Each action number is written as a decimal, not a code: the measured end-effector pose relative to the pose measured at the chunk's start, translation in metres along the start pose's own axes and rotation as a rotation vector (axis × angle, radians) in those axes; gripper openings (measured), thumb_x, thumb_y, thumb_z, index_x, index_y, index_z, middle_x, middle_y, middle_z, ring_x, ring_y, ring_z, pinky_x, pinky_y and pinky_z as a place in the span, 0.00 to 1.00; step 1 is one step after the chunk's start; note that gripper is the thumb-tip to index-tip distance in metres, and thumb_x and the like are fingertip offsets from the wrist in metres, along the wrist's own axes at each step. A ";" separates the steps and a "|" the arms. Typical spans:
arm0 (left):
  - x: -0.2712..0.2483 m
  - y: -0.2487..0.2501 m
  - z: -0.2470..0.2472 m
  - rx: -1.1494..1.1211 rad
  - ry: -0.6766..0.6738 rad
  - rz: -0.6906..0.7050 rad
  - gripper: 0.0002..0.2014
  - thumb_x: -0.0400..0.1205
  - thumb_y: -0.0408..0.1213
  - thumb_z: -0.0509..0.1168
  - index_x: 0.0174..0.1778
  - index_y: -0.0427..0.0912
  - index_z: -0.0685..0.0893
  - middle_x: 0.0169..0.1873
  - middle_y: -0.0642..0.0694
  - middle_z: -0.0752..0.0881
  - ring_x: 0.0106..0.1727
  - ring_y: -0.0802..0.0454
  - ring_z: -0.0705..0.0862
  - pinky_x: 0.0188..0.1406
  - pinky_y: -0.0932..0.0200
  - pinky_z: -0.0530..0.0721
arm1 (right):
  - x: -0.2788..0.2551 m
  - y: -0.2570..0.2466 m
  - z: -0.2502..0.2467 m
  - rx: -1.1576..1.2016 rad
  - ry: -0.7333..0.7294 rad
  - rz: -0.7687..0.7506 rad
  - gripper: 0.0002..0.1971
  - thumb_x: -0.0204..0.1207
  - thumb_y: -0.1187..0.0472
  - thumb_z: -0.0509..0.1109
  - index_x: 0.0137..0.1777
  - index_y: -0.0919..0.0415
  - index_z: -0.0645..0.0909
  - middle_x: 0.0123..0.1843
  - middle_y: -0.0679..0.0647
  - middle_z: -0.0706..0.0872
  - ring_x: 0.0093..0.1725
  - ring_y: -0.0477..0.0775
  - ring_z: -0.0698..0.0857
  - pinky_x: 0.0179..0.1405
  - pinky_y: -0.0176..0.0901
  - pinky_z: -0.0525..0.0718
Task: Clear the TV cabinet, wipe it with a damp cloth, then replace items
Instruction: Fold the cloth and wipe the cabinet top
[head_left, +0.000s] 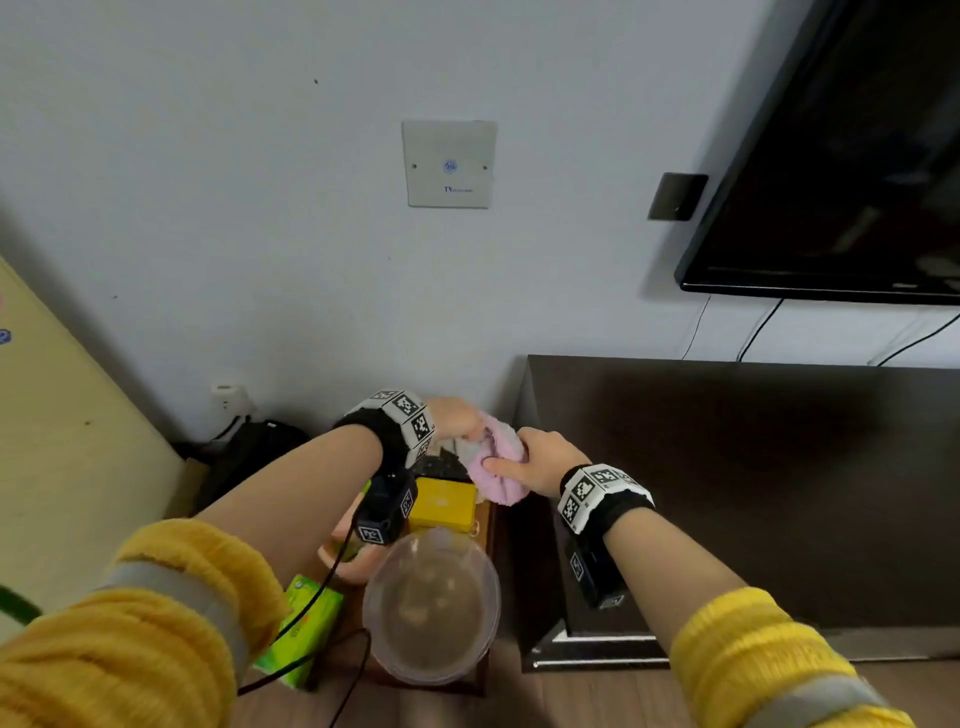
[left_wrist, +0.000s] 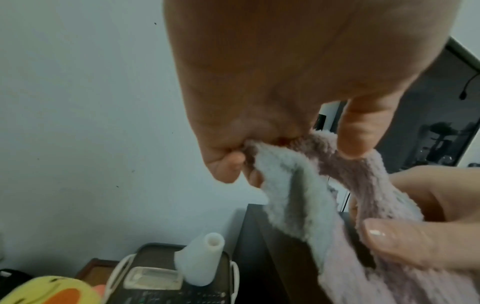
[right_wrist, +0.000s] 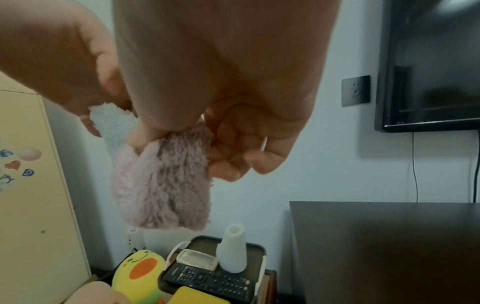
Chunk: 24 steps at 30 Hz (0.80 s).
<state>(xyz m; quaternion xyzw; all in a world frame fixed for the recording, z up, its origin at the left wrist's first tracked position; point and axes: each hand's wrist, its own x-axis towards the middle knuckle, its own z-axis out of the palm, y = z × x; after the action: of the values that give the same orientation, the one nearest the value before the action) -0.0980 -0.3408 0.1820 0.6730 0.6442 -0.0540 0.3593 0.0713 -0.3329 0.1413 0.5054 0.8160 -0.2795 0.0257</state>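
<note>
Both hands hold the pink cloth (head_left: 496, 470) in the air, above a side table (head_left: 485, 525) left of the dark TV cabinet (head_left: 753, 467). The left hand (head_left: 454, 415) pinches one end, fingers curled round it; the right hand (head_left: 540, 460) grips the other end, thumb pressed on the fabric. On the side table sit a clear bowl (head_left: 431, 605), a yellow box (head_left: 441, 501), a remote (right_wrist: 207, 281), a white vase (right_wrist: 232, 250) and a yellow plush toy (right_wrist: 141, 271). The TV (head_left: 852, 156) hangs on the wall.

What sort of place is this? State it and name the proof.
Likely a home living room or bedroom: a wall-mounted TV above a dark TV cabinet, a TV wall socket, and a remote set aside nearby.
</note>
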 end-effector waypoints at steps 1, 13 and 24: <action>0.008 0.015 0.000 -0.015 0.028 0.003 0.14 0.85 0.37 0.59 0.32 0.50 0.74 0.49 0.41 0.81 0.52 0.51 0.71 0.34 0.69 0.69 | -0.003 0.012 -0.009 0.008 0.013 0.001 0.26 0.70 0.33 0.67 0.52 0.56 0.77 0.49 0.54 0.86 0.48 0.56 0.83 0.48 0.49 0.81; 0.071 0.182 0.010 -0.035 0.361 0.071 0.24 0.83 0.52 0.58 0.23 0.47 0.61 0.23 0.49 0.65 0.29 0.50 0.66 0.30 0.57 0.64 | -0.042 0.182 -0.126 0.065 -0.027 -0.048 0.22 0.66 0.54 0.78 0.59 0.55 0.79 0.48 0.50 0.85 0.47 0.51 0.84 0.47 0.42 0.81; 0.099 0.213 -0.005 -0.495 0.405 0.168 0.14 0.75 0.20 0.61 0.48 0.33 0.90 0.34 0.49 0.83 0.31 0.61 0.79 0.26 0.79 0.75 | -0.030 0.220 -0.163 0.007 0.026 -0.060 0.08 0.77 0.65 0.62 0.43 0.59 0.84 0.46 0.54 0.86 0.47 0.53 0.83 0.50 0.45 0.81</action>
<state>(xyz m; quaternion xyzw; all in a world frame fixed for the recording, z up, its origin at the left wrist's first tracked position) 0.1097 -0.2372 0.2206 0.6131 0.6383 0.2691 0.3798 0.3101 -0.2057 0.1938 0.4842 0.8302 -0.2763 0.0051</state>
